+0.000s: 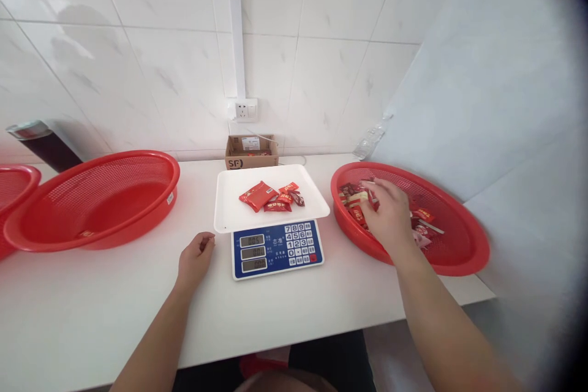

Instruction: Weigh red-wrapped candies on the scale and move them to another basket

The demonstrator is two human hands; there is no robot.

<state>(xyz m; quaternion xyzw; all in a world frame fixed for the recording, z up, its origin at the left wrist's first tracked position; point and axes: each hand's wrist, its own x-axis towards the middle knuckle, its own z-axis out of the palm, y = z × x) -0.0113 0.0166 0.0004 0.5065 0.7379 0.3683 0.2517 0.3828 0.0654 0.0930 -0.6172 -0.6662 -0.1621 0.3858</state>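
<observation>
Three red baskets show: one cut off by the left edge [18, 176], one in the left part of the frame [110, 196] and one at the right [459, 245]. There is one scale [278, 254] in the centre, one cardboard box [252, 162] behind it and one dark cylinder [57, 150] with a silvery end at the upper left. On the scale's single tray [229, 208] lie one larger packet [258, 196] and about four smaller packets [278, 204], partly overlapping. The heap of packets [422, 214] in the right-hand basket cannot be counted, as the right hand [384, 211] covers part of it.

The larger packet is red, flat and squarish with a pale label near one corner; the smaller ones are red or dark red, with light printing and crinkled ends. Those in the heap are mostly red, mixed with cream and pinkish pieces.

The right hand reaches into that basket with bent fingers among the packets; whether it grips one cannot be told. The left hand [196, 257] rests left of the scale, its fingers curled inward.

The baskets are glossy plastic, oval, with finely perforated sides. The tray is smooth, white and rounded at the corners; the blue panel below has three grey displays and a keypad. The surface [285, 312] is plain white, and the wall [331, 73] behind has pale, grey-veined tiles.
</observation>
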